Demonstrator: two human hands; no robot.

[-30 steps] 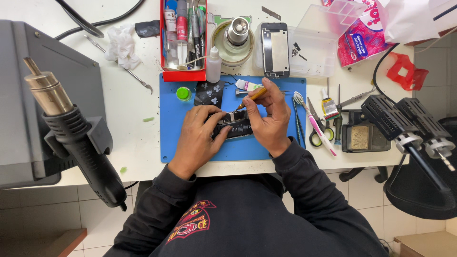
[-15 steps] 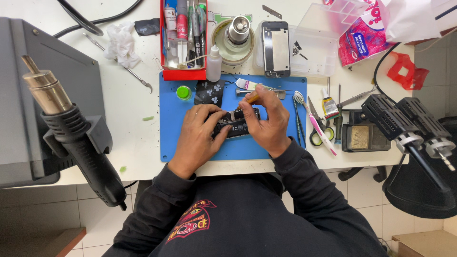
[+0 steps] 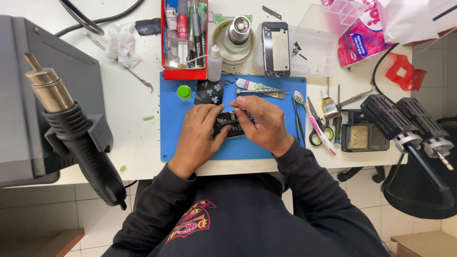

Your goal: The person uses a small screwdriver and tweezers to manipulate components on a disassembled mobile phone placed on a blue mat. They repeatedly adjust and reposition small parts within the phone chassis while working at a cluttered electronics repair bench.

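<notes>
lying between both hands' fingers [image 3: 240,115], the dark phone [image 3: 227,126].

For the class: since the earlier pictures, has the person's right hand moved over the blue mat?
Yes. The right hand has dropped from near the mat's top edge down toward the phone.

hot-air gun [image 3: 71,128], scissors [image 3: 315,127] (green-handled)

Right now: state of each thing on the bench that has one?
Opened phone: flat on blue mat, between both hands.
Left hand: resting on phone, grip unclear.
Right hand: fingertips on phone, grip unclear.
Hot-air gun: docked in holder.
Phone back housing: lying flat, detached.
Small bottle: upright, capped.
Scissors: shut.
</notes>
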